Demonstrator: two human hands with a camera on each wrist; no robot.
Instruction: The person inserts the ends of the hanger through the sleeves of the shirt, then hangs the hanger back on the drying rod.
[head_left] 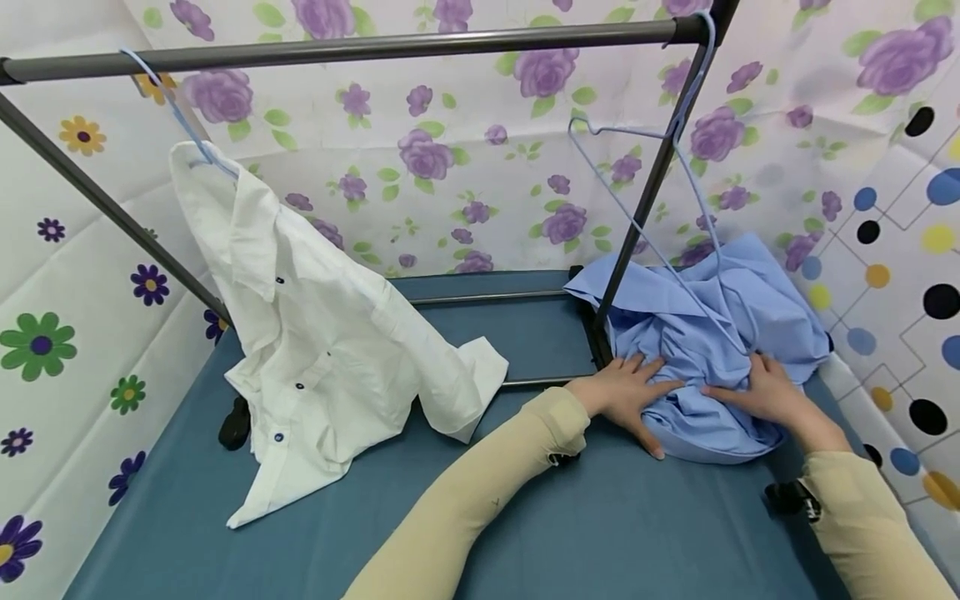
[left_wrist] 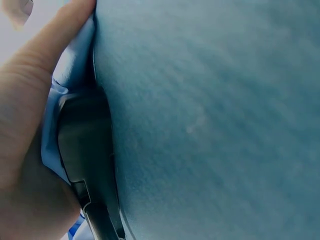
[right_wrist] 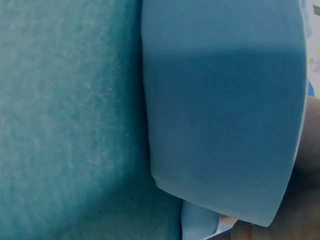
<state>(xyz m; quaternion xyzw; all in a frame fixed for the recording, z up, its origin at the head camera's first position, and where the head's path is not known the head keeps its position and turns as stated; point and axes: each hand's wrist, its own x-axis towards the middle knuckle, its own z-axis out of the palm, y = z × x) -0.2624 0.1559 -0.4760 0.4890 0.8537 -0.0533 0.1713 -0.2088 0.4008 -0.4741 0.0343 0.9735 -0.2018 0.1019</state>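
Note:
A light blue garment lies bunched on the blue-grey surface at the right. On its left side rests my left hand, fingers spread and thumb toward me. My right hand lies on the garment's right part, its thumb pointing left. A blue wire hanger hangs at the rack's right end, its lower part against the garment. In the left wrist view, the left hand is beside a black rack foot. The right wrist view shows a blue fabric flap close up, largely covering the hand.
A white shirt hangs from another blue hanger at the left, its lower part on the blue-grey surface. The dark metal rack spans overhead, with a slanting post behind the left hand. Patterned sheets surround the surface.

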